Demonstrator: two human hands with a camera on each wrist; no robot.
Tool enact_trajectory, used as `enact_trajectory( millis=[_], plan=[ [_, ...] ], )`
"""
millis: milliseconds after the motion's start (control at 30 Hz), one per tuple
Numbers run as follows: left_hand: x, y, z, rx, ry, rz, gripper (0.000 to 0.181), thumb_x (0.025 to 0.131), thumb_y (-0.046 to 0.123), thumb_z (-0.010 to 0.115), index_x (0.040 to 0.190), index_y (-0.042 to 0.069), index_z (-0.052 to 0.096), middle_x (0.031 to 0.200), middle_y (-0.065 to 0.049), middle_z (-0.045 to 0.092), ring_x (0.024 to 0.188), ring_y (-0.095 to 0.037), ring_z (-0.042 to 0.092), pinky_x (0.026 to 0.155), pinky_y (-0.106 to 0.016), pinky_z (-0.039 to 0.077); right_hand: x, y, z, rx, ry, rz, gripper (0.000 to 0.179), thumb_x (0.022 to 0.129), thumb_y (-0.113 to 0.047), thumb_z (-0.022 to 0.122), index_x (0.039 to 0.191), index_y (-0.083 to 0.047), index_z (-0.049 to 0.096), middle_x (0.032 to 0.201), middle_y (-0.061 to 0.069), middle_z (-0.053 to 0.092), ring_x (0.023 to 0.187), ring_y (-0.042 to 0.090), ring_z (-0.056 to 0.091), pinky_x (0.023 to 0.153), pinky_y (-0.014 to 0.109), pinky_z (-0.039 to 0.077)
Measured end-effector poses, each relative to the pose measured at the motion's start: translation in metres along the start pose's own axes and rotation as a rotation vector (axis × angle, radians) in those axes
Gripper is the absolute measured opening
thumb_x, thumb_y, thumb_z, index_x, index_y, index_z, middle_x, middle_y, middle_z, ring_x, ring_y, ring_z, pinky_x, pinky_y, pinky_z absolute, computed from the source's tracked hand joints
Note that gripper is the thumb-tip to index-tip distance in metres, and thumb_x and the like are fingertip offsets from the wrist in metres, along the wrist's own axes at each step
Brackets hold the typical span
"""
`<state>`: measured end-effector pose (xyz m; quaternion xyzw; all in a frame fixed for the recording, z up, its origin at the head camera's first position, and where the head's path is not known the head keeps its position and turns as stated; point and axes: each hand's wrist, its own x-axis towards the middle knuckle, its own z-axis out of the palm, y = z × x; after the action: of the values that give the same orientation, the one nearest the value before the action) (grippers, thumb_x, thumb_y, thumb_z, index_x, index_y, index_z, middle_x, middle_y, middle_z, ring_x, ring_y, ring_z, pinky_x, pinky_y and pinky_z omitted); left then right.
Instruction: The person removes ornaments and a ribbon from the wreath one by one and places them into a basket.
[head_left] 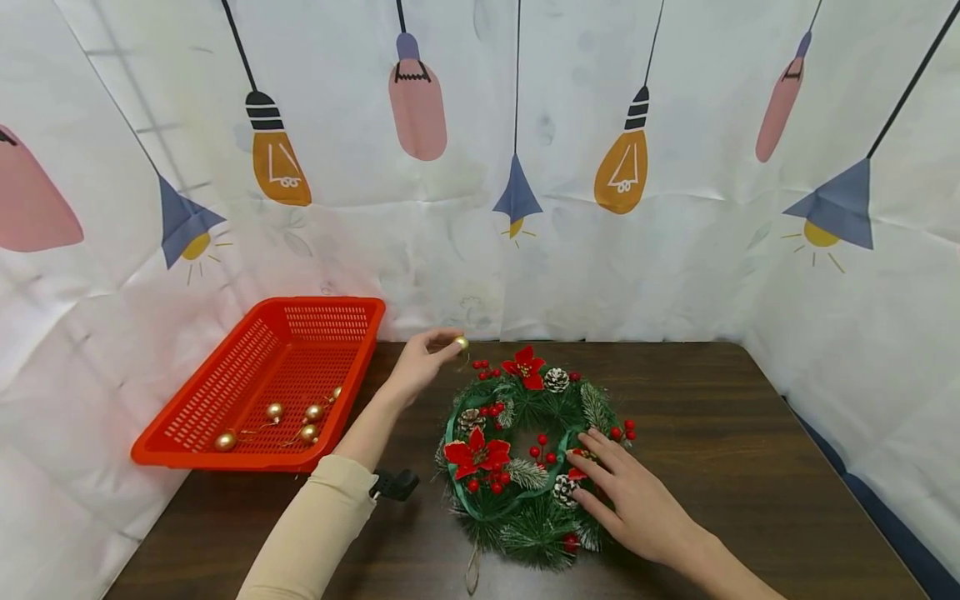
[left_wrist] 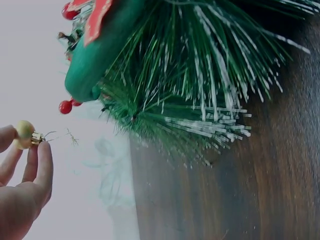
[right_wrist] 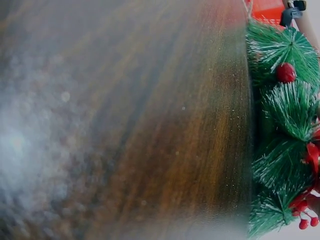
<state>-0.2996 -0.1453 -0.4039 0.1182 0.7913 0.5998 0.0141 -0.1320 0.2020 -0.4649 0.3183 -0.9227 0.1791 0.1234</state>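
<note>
Between the fingertips of my left hand (head_left: 422, 360) is a small gold ball ornament (head_left: 461, 342), pinched above the table at the wreath's back left. In the left wrist view the gold ornament (left_wrist: 23, 135) shows a metal cap and a thin wire or string. The green wreath (head_left: 525, 533) lies on the table, dressed with red poinsettias (head_left: 477, 456), frosted pinecones (head_left: 557, 380), red berries and a green ribbon (head_left: 453, 417). My right hand (head_left: 637, 500) rests on the wreath's right side with its fingers spread, partly covering a red flower.
A red plastic basket (head_left: 168, 452) stands to the left, holding several gold ball ornaments (head_left: 274, 412) with strings. The dark wooden table (head_left: 750, 467) extends to the right. A white curtain (head_left: 465, 267) with printed lamps hangs behind. A twine loop (head_left: 472, 570) sticks out at the wreath's front.
</note>
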Motion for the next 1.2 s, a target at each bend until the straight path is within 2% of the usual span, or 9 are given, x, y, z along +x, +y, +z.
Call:
enact_trajectory(
  millis=[300, 400, 700, 933, 1100, 1200],
  plan=[
    [-0.01, 0.008, -0.019, 0.044, 0.03, 0.0, 0.037, 0.104, 0.02, 0.064, 0.137, 0.002, 0.063, 0.135, -0.018, 0.061, 0.125, -0.034, 0.055, 0.105, -0.052, 0.045, 0.0, 0.0, -0.001, -0.001, 0.002, -0.003, 0.05, 0.104, -0.041, 0.061, 0.143, -0.011, 0.062, 0.155, 0.013, 0.047, 0.147, 0.034, 0.036, 0.112, 0.054, 0.039],
    [-0.014, 0.011, -0.026, 0.071, 0.038, 0.019, 0.04, 0.104, 0.02, 0.064, 0.138, -0.001, 0.062, 0.136, -0.021, 0.06, 0.127, -0.036, 0.054, 0.106, -0.053, 0.044, 0.0, 0.0, -0.001, 0.002, 0.0, -0.001, 0.05, 0.104, -0.042, 0.061, 0.144, -0.011, 0.061, 0.156, 0.013, 0.046, 0.147, 0.033, 0.036, 0.112, 0.054, 0.038],
    [-0.025, 0.013, -0.045, 0.135, 0.072, 0.053, 0.036, 0.103, 0.018, 0.067, 0.134, 0.0, 0.065, 0.13, -0.019, 0.064, 0.121, -0.034, 0.06, 0.094, -0.038, 0.049, -0.001, 0.002, -0.001, 0.018, -0.018, 0.011, 0.052, 0.104, -0.044, 0.06, 0.146, -0.012, 0.06, 0.157, 0.013, 0.045, 0.148, 0.033, 0.034, 0.112, 0.054, 0.037],
    [-0.039, 0.015, -0.06, 0.223, 0.032, 0.054, 0.037, 0.103, 0.022, 0.066, 0.135, 0.003, 0.064, 0.13, -0.017, 0.064, 0.116, -0.033, 0.061, 0.094, -0.046, 0.051, 0.0, 0.002, 0.0, 0.015, -0.022, 0.006, 0.054, 0.103, -0.046, 0.06, 0.147, -0.013, 0.059, 0.158, 0.012, 0.044, 0.149, 0.032, 0.034, 0.113, 0.054, 0.037],
    [-0.05, 0.02, -0.073, 0.262, 0.044, 0.045, 0.039, 0.103, 0.026, 0.066, 0.137, 0.006, 0.063, 0.132, -0.016, 0.064, 0.118, -0.034, 0.06, 0.094, -0.05, 0.05, -0.001, 0.001, -0.001, 0.009, -0.013, 0.002, 0.055, 0.103, -0.046, 0.061, 0.147, -0.014, 0.059, 0.158, 0.011, 0.044, 0.149, 0.032, 0.034, 0.113, 0.052, 0.036],
    [-0.055, 0.021, -0.081, 0.268, 0.056, 0.031, 0.04, 0.103, 0.027, 0.066, 0.138, 0.007, 0.063, 0.134, -0.015, 0.063, 0.119, -0.033, 0.058, 0.094, -0.048, 0.05, -0.001, 0.001, -0.002, 0.009, -0.01, 0.0, 0.055, 0.102, -0.046, 0.061, 0.147, -0.014, 0.058, 0.158, 0.011, 0.044, 0.148, 0.031, 0.034, 0.113, 0.052, 0.035]
  ],
)
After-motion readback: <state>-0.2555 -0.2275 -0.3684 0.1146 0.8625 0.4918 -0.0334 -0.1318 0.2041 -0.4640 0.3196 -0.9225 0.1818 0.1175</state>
